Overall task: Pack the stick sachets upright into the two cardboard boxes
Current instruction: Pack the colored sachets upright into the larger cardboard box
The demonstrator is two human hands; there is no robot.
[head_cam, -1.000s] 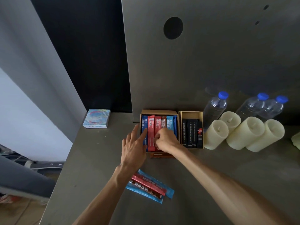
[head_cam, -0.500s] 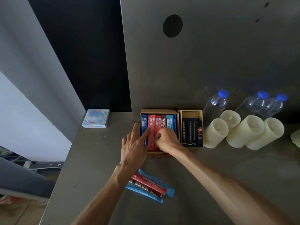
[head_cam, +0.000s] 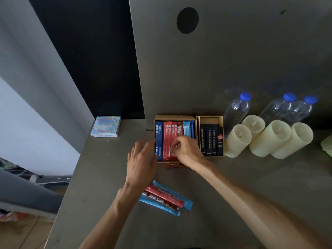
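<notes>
Hands pack the left cardboard box — right hand seems to pinch a red sachet, left hand lies flat. Next: loose sachets.

1. The larger cardboard box lies open at the far side and holds a dark-blue sachet, red sachets, a brown one and light-blue sachets side by side.
2. The smaller cardboard box touches its right wall, and black sachets fill its near part.
3. The loose sachets, light blue, red and perhaps brown, lie flat and overlapping on the near side.
</notes>
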